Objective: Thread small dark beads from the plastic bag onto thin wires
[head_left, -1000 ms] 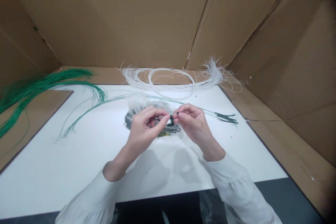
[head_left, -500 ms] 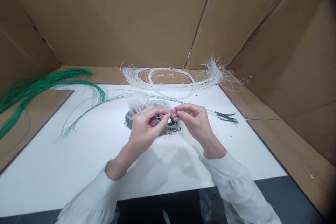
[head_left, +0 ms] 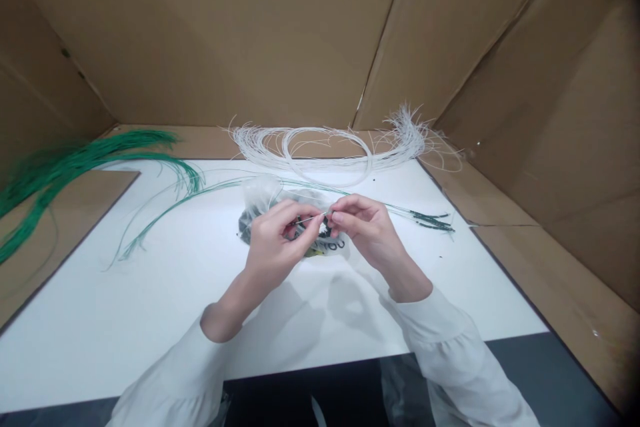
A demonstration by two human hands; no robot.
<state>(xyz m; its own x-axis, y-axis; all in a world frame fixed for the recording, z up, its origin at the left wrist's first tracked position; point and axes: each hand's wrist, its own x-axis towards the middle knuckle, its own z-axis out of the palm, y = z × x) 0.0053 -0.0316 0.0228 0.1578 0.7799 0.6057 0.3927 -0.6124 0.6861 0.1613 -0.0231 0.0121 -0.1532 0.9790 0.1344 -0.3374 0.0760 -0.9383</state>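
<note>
Your left hand (head_left: 274,233) and your right hand (head_left: 370,230) are up over the middle of the white table (head_left: 150,333), with their fingertips just beside each other. Your left thumb and finger are pinched shut on a thin pale strand (head_left: 306,219). The strand runs across the small space under your left hand and up to your right fingertips. Your right thumb and pointing finger are bent in close, almost with no gap (I can't tell if they have hold of anything, because that spot is too small and blurry).

Behind your hands sits a see-through bag (head_left: 263,188), closer to the table's far edge than to its near edge. It has dark stuff (head_left: 245,227) inside and black letters on its front.

Long green strands (head_left: 200,191) bend behind the bag, and their dark tips (head_left: 433,222) lie near the table's right edge. A white bundle (head_left: 407,140) lies curled along the far edge, partly over it. A big green bundle (head_left: 65,163) lies at the far left corner, mostly off the table on brown cardboard (head_left: 65,220).
</note>
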